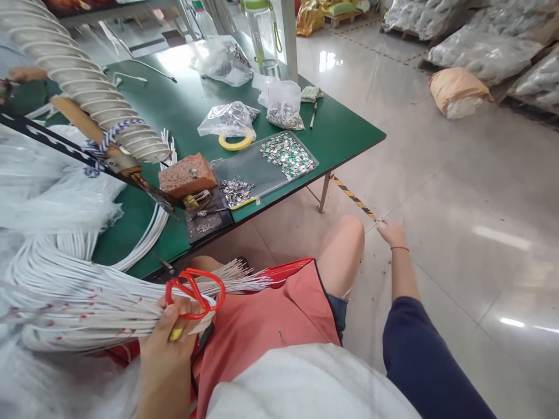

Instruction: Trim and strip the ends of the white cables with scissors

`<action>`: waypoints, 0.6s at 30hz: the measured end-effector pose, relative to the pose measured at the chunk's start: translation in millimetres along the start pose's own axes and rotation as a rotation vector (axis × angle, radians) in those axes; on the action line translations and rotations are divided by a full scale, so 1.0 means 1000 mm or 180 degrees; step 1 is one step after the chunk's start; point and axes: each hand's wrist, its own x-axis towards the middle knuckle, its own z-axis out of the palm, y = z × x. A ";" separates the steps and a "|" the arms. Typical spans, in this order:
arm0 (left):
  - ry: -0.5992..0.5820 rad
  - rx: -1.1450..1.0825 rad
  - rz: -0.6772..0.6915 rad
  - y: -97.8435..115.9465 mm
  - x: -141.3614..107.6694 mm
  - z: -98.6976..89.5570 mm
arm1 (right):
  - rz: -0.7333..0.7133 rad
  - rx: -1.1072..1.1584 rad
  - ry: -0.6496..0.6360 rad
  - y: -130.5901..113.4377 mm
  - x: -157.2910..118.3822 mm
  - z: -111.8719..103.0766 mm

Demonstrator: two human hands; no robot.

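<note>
My left hand (171, 326) is closed around red-handled scissors (192, 291), whose handle loops point up. A small yellow piece (175, 334) shows at its fingers. Under and beside this hand lies a thick bundle of white cables (87, 308), its cut ends fanning out over my red apron (266, 314). Whether the fingers also grip some cables cannot be made out. Off to the right, my right hand (393, 234) hangs out over the floor beside my knee, apart from any object. Its fingers are small and blurred.
A green table (349, 131) carries a tray (271, 186) of small metal parts, a brick (187, 176), a yellow tape roll (236, 141) and plastic bags (283, 105). A ribbed hose (96, 99) and soldering iron (152, 192) hang at left. Wrapped sacks (458, 90) stand far right.
</note>
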 end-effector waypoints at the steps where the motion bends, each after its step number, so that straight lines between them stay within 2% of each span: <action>1: -0.0027 -0.0009 0.0027 0.000 0.000 0.001 | 0.0107 0.0151 0.0060 0.004 0.000 0.001; 4: -0.0160 -0.0043 0.0093 0.000 0.001 -0.001 | 0.0220 0.0674 0.0100 0.001 -0.028 0.016; 8: -0.0207 0.0050 -0.0004 -0.002 0.002 -0.006 | 0.0058 0.1145 -0.0054 -0.023 -0.085 0.048; 10: -0.0140 0.0109 -0.0008 -0.003 0.003 -0.007 | 0.0003 0.1317 -0.0059 -0.037 -0.103 0.057; 14: 0.0019 0.0148 -0.0057 -0.005 0.005 -0.007 | 0.0001 0.0878 -0.0049 -0.056 -0.108 0.062; 18: -0.0208 0.0323 -0.0033 -0.008 0.004 -0.008 | 0.0185 0.0680 0.0001 -0.062 -0.096 0.060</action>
